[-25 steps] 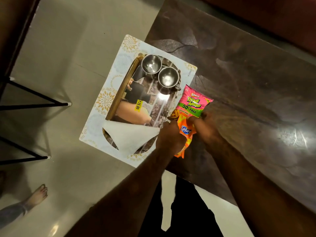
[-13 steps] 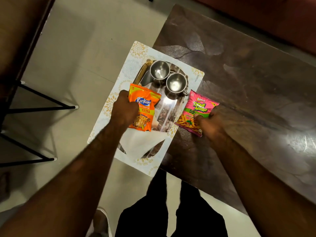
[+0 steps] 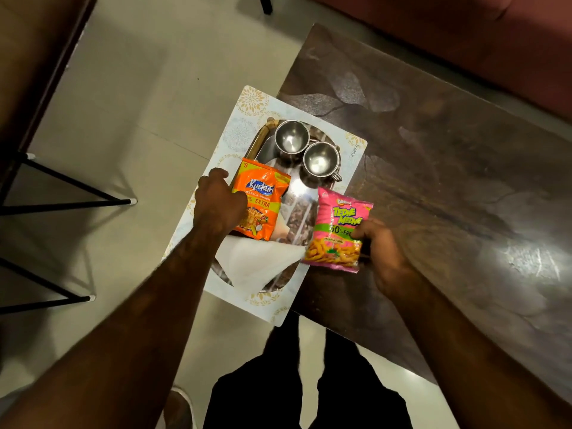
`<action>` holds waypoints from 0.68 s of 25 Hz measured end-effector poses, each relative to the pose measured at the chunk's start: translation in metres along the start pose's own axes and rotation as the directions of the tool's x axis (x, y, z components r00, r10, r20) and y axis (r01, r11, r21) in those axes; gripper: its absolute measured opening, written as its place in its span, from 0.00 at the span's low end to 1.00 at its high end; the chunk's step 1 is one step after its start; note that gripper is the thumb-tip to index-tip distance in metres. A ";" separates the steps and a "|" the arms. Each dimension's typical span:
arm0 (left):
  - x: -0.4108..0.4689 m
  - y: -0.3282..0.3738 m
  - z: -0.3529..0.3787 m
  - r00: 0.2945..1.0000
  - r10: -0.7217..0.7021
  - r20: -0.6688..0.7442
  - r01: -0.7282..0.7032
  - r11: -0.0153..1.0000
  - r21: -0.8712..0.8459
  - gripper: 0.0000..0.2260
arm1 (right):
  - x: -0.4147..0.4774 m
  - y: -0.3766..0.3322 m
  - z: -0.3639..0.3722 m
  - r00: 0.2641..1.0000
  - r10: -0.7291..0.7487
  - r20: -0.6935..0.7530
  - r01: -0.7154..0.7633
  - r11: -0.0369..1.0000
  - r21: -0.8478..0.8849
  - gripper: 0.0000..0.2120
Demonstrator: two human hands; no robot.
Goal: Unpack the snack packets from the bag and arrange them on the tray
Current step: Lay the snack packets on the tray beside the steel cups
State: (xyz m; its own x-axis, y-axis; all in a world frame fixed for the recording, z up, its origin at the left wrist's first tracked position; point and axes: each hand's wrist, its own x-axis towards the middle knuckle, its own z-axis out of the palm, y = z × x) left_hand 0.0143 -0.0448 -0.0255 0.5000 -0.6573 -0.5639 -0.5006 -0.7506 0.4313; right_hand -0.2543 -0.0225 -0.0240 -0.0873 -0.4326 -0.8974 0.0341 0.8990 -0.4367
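A shiny steel tray (image 3: 301,193) lies on a patterned placemat (image 3: 247,103) at the table's left end. My left hand (image 3: 216,202) grips an orange Kurkure packet (image 3: 263,199) by its left side, over the tray's left half. My right hand (image 3: 380,252) holds a pink Tedhe Medhe packet (image 3: 337,227) by its lower right edge; the packet overlaps the tray's right rim and the table. No bag is in view.
Two steel cups (image 3: 291,139) (image 3: 318,161) stand at the tray's far end. A white paper napkin (image 3: 257,264) lies at its near end. The dark wooden table (image 3: 448,181) stretches right. Black metal chair legs (image 3: 62,202) stand on the floor at left.
Both packets were together in my hands by the tray's right edge. My left hand carried the orange packet left over the tray; my right hand keeps the pink one at the rim.
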 end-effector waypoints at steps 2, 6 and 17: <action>0.003 -0.006 -0.004 0.999 -0.030 0.035 0.031 0.999 -0.008 0.25 | -0.001 0.003 0.019 0.998 -0.012 0.068 0.019 0.994 -0.110 0.04; 0.007 -0.018 -0.006 0.988 -0.070 0.135 0.075 0.997 -0.036 0.22 | 0.012 0.011 0.052 0.997 -0.045 0.070 0.055 0.988 -0.146 0.12; 0.019 -0.026 -0.005 0.974 0.024 0.224 -0.026 1.000 0.005 0.18 | 0.027 0.019 0.065 0.999 0.021 0.030 -0.020 0.999 -0.032 0.16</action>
State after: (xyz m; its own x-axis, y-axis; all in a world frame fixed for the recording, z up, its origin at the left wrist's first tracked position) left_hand 0.0399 -0.0380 -0.0440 0.3170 -0.6435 -0.6967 -0.5165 -0.7332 0.4422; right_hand -0.1918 -0.0219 -0.0609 -0.0569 -0.4151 -0.9080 0.0041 0.9094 -0.4160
